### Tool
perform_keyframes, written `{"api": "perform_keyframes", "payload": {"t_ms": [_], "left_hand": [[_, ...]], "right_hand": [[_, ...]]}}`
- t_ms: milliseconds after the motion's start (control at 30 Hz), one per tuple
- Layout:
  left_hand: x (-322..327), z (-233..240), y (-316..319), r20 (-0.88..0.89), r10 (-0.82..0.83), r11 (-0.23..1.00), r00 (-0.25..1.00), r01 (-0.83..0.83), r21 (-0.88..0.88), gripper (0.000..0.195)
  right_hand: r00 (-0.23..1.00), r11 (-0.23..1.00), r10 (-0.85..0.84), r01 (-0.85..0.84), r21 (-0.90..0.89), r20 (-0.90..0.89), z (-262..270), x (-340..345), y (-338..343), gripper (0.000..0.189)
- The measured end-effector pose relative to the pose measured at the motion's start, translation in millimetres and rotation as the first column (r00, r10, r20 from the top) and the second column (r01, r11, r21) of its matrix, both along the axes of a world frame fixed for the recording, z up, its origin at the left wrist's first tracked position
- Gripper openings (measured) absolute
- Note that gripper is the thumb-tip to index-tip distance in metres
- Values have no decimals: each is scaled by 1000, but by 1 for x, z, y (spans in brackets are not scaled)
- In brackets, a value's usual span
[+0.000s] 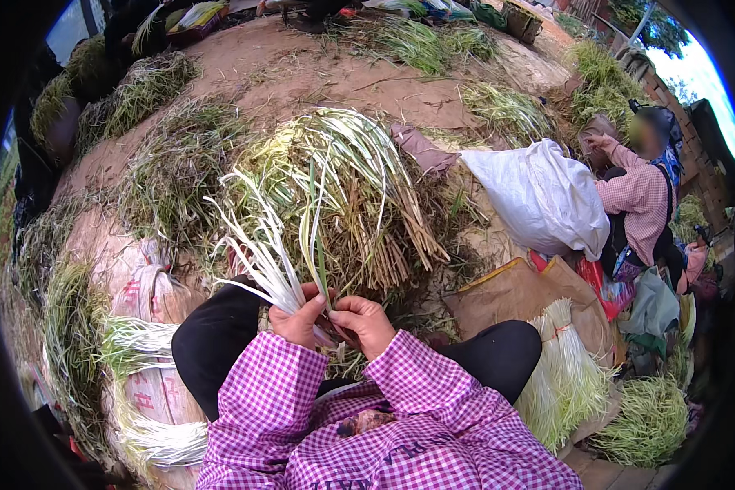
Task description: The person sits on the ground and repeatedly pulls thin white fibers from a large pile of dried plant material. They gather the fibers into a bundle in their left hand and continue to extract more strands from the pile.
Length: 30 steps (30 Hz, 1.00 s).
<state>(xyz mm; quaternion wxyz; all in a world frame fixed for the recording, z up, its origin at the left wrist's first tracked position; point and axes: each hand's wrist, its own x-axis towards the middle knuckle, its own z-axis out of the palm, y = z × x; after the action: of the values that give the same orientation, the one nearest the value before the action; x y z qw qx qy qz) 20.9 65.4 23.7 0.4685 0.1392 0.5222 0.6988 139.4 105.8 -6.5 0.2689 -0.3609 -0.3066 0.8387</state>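
Note:
My left hand (297,318) is closed around a loose bunch of white leafy stalks (272,269) that look like blanched chives. They fan out away from me. Close beside it, my right hand (362,323) pinches the lower end of a greenish stalk (314,245) between thumb and fingers; the two hands almost touch. Just beyond them lies a large heap of similar stalks (361,147), with their brown lower ends (392,257) pointing right and towards me. Clean white stalks (159,438) lie in bundles by my left knee.
Withered trimmings (171,177) are heaped at the left. Tied pale bundles (563,367) rest on a brown sheet (484,300) to my right. Further right, a white sack (539,196) stands before a seated person (643,190). My knees (220,343) flank the hands.

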Motion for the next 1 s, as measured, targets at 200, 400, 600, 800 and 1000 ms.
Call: {"api": "perform_keyframes", "payload": {"t_ms": [200,400,600,800,1000], "left_hand": [[0,17,-11,132,59,997,989,-50,-65,24],[-19,18,-20,234,220,974,947,-225,-9,25],[-65,29,-23,245,302,938,921,-333,95,26],[-110,59,-20,259,334,900,906,-389,199,19],[-105,37,-11,284,336,915,898,-382,127,23]], "right_hand": [[961,961,-275,275,20,33,1,11,2,2],[723,889,-228,-119,443,652,0,64,15,8],[117,467,-441,-817,339,890,-2,96,33,10],[-334,288,-178,-917,-276,926,-24,94,46,19],[-31,401,-160,-915,36,987,26,63,29,33]]}}
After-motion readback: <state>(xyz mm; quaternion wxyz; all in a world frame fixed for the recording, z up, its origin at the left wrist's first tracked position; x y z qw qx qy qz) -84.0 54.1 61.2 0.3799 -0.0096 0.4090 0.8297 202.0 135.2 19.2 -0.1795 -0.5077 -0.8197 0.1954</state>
